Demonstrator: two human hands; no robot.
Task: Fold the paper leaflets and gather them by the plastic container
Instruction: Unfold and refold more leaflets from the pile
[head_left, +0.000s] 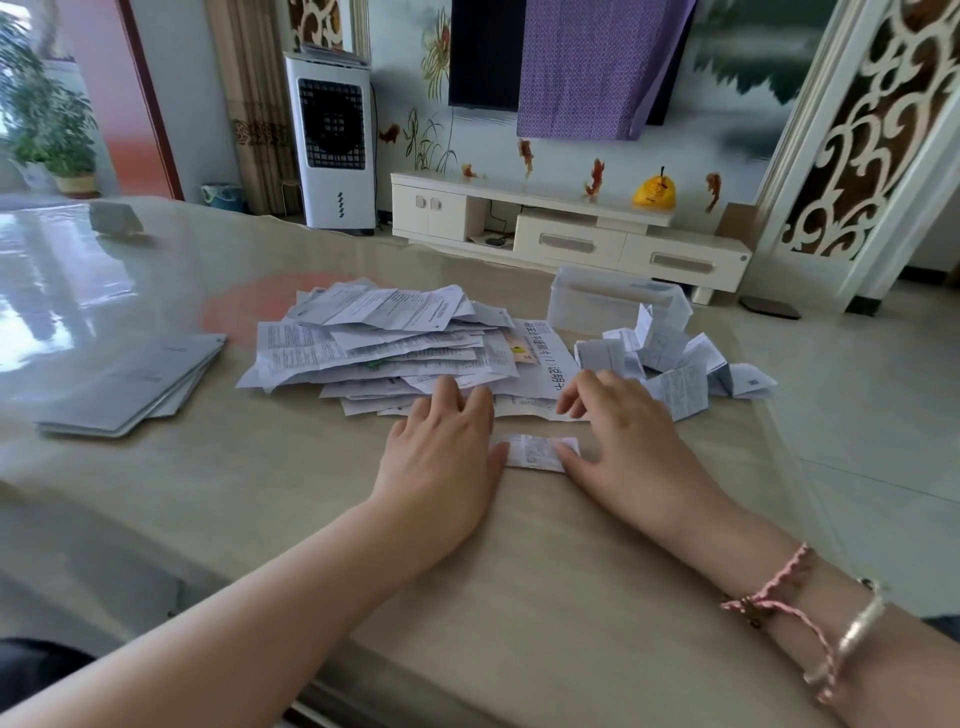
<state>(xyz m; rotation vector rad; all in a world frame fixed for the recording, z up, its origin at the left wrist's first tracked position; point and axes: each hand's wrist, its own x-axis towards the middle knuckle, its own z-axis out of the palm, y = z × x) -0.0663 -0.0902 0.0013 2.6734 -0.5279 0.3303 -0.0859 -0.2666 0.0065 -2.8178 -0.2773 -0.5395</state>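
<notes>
A: Pressing on a small folded leaflet (535, 452) are both hands, laid flat on the desk (260, 467); the left hand (441, 457) touches its left end with the thumb, the right hand (623, 441) touches its right end likewise; fingers on both are extended and relaxed, gripping nothing.

B: And the unfolded stock?

A: A loose heap of flat leaflets (384, 338) lies just beyond the hands, printed sides up, sheets overlapping at many angles; the fingertips of the left hand reach its near edge.

B: The finished pieces?

A: A cluster of folded leaflets (670, 358) sits to the right of the heap, touching the front of the clear plastic container (597, 301); the container stands at the far right part of the desk, behind that cluster.

B: Other items?

A: A stack of grey booklets (135, 384) lies well apart on the left; the right wrist bears a pink braided cord (779, 597) and a pale bangle (857, 623).
</notes>
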